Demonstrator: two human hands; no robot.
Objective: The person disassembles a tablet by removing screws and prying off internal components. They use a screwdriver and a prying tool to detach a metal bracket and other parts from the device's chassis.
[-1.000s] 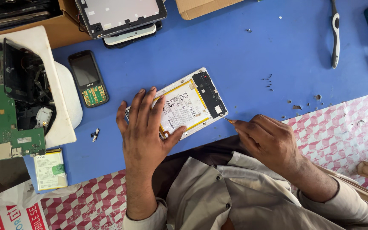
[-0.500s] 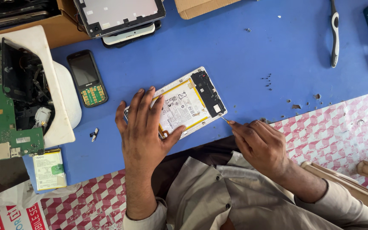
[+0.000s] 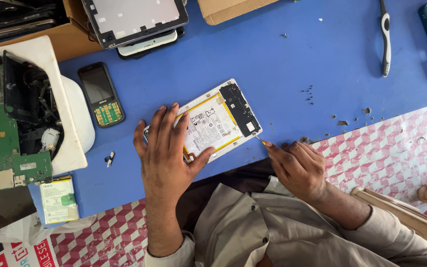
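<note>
Two hands at frame centre on blue bench (image 3: 292,64). Left hand (image 3: 166,148), fingers spread flat, pins opened white tablet with exposed battery (image 3: 213,123): probably light, stiff, fragile; best held by edges. Right hand (image 3: 297,165), fingers pinched around thin tool (image 3: 260,140) at tablet's corner.

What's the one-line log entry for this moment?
left hand: flat on opened tablet | right hand: thin tool tip at tablet's corner | surface: blue table
</note>
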